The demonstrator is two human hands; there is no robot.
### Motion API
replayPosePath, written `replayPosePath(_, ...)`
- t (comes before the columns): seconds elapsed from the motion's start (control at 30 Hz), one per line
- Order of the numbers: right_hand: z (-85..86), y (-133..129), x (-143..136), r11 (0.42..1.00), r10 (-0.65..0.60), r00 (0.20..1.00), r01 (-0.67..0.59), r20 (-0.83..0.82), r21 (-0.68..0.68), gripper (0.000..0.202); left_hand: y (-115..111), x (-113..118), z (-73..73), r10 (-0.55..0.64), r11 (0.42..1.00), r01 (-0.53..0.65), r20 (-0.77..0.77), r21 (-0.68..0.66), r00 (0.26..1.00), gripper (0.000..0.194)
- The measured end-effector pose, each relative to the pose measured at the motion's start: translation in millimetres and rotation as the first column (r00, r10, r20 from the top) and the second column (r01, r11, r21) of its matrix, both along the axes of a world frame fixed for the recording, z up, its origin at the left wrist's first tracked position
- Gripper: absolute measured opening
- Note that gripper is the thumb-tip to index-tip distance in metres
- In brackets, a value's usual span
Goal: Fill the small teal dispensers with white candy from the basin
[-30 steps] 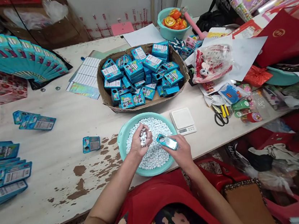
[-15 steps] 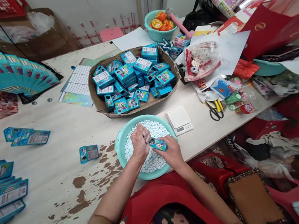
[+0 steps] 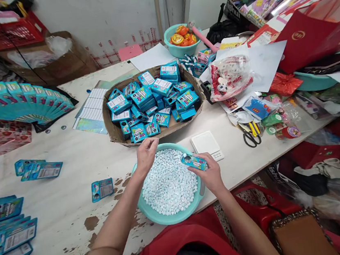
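Observation:
My right hand [image 3: 210, 173] grips a small blue candy box [image 3: 194, 162] over the right rim of the turquoise basin; white shows at its round opening. White pellet-like candies [image 3: 168, 185] fill the basin [image 3: 156, 217]. Over the basin's upper left rim is my left hand [image 3: 147, 157], its fingers pinched together; whatever they may hold is hidden. Behind the basin stands a cut-down cardboard box [image 3: 117, 137] piled with blue candy boxes [image 3: 141, 96]. A white kitchen scale [image 3: 205, 144] sits to the right of the basin.
One blue box [image 3: 102, 189] lies left of the basin. Stacks of blue boxes [image 3: 11, 234] are at the far left. Scissors [image 3: 252, 137], wrapped toys [image 3: 230, 76] and papers clutter the right side. A bowl of orange toys [image 3: 183, 50] stands at the back.
My hands have come apart: the left has moved left and away from the box opening, the right has gone right with the box. The whole view has shifted slightly, with the basin lower.

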State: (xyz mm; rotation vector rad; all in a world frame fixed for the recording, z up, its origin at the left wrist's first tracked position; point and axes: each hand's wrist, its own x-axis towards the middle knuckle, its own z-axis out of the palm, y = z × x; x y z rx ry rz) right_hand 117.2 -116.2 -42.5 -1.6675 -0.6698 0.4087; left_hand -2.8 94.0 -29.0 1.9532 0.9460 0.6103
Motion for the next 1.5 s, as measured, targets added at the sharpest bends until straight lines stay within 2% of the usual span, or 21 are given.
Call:
replayPosePath(0.1, -5.8, 6.6, 6.8, 0.998, 0.01, 0.997, -0.006, -0.08, 0.059, 0.042, 19.2, 27.1, 7.7, -0.031, 0.976, 0.053, -0.103, 0.213, 0.994, 0.026)
replayPosePath(0.2, -12.1, 8.5, 15.5, 0.996, -0.01, 0.983, 0.025, -0.181, 0.082, 0.044, 55.2, 46.8, -7.0, 0.04, 0.903, 0.147, -0.419, 0.404, 0.907, 0.027)
replayPosePath(0.23, -13.9, 8.0, 19.2, 0.996, -0.028, 0.982, 0.042, -0.189, 0.073, 0.043, 70.0, 52.2, -15.7, 0.037, 0.891, 0.222, -0.549, 0.397, 0.835, 0.032)
replayPosePath(0.3, -16.7, 4.9, 27.8, 0.996, -0.076, 0.984, 0.082, -0.163, 0.035, 0.043, 98.2, 62.3, -34.5, -0.038, 0.883, 0.379, -0.763, 0.276, 0.645, 0.052)
replayPosePath(0.37, -18.4, -1.2, 37.9, 0.993, -0.118, 0.985, 0.117, -0.122, -0.017, 0.043, 118.8, 71.0, -50.9, -0.096, 0.87, 0.465, -0.869, 0.163, 0.485, 0.071)
replayPosePath(0.4, -19.0, -4.9, 43.5, 0.991, -0.133, 0.985, 0.129, -0.107, -0.045, 0.043, 125.1, 74.6, -56.9, -0.099, 0.86, 0.49, -0.894, 0.144, 0.436, 0.077)
replayPosePath(0.47, -21.0, -11.8, 56.1, 0.982, -0.163, 0.984, 0.156, -0.067, -0.103, 0.042, 130.0, 79.5, -63.8, -0.075, 0.836, 0.525, -0.913, 0.162, 0.4, 0.08)
replayPosePath(0.57, -30.7, -15.2, 78.5, 0.967, -0.205, 0.979, 0.2, -0.011, -0.16, 0.042, 125.7, 80.7, -64.2, -0.048, 0.819, 0.532, -0.897, 0.217, 0.439, 0.077)
replayPosePath(0.67, -52.2, -7.4, 101.0, 0.949, -0.289, 0.957, 0.287, 0.001, -0.135, 0.044, 120.7, 77.1, -57.5, -0.037, 0.857, 0.441, -0.821, 0.267, 0.569, 0.078)
replayPosePath(0.77, -76.5, 3.4, 115.5, 0.943, -0.321, 0.947, 0.317, -0.021, -0.102, 0.047, 117.9, 70.2, -43.6, 0.06, 0.933, 0.162, -0.585, 0.32, 0.809, 0.086)
replayPosePath(0.83, -84.8, 6.3, 117.7, 0.952, -0.296, 0.955, 0.292, -0.029, -0.09, 0.049, 111.1, 62.5, -29.5, 0.121, 0.967, -0.037, -0.329, 0.251, 0.937, 0.09)
replayPosePath(0.87, -84.7, 5.8, 116.1, 0.954, -0.29, 0.957, 0.289, -0.002, -0.086, 0.052, 104.2, 57.4, -21.5, 0.122, 0.979, -0.087, -0.191, 0.183, 0.974, 0.091)
replayPosePath(0.93, -75.5, 1.4, 106.7, 0.945, -0.309, 0.945, 0.318, 0.112, -0.075, 0.062, 81.2, 44.8, -5.2, 0.055, 0.998, -0.057, 0.052, 0.03, 0.997, 0.093)
replayPosePath(1.0, -57.4, -5.6, 88.8, 0.939, -0.322, 0.924, 0.339, 0.205, -0.052, 0.069, 46.7, 30.7, 8.0, -0.083, 0.988, 0.108, 0.198, -0.114, 0.977, 0.094)
replayPosePath(1.03, -46.8, -9.2, 76.9, 0.949, -0.302, 0.931, 0.315, 0.207, -0.032, 0.068, 26.6, 24.0, 12.4, -0.173, 0.956, 0.219, 0.23, -0.193, 0.958, 0.095)
replayPosePath(1.1, -27.0, -15.5, 49.8, 0.985, -0.174, 0.977, 0.172, 0.12, 0.025, 0.06, -13.6, 13.1, 15.7, -0.326, 0.843, 0.414, 0.284, -0.344, 0.901, 0.096)
replayPosePath(1.2, -8.6, -21.8, 10.7, 0.989, 0.068, 0.996, -0.061, -0.051, 0.133, 0.06, -59.8, 5.3, 9.4, -0.378, 0.694, 0.52, 0.364, -0.497, 0.852, 0.095)
replayPosePath(1.27, -4.8, -25.4, -7.6, 0.975, 0.156, 0.98, -0.132, -0.124, 0.179, 0.067, -76.6, 4.2, 2.5, -0.335, 0.655, 0.515, 0.399, -0.553, 0.853, 0.091)
replayPosePath(1.33, -4.9, -30.0, -19.0, 0.976, 0.154, 0.976, -0.126, -0.152, 0.18, 0.079, -85.5, 2.9, -2.6, -0.295, 0.584, 0.522, 0.436, -0.621, 0.85, 0.081)
replayPosePath(1.43, -7.0, -41.0, -30.9, 0.985, 0.095, 0.962, -0.054, -0.256, 0.165, 0.092, -95.6, -6.2, -5.6, -0.256, 0.44, 0.56, 0.499, -0.702, 0.828, 0.076)
replayPosePath(1.5, -8.3, -51.6, -40.8, 0.981, 0.137, 0.904, -0.069, -0.405, 0.179, 0.09, -103.7, -17.8, -7.5, -0.305, 0.321, 0.592, 0.511, -0.74, 0.804, 0.072)
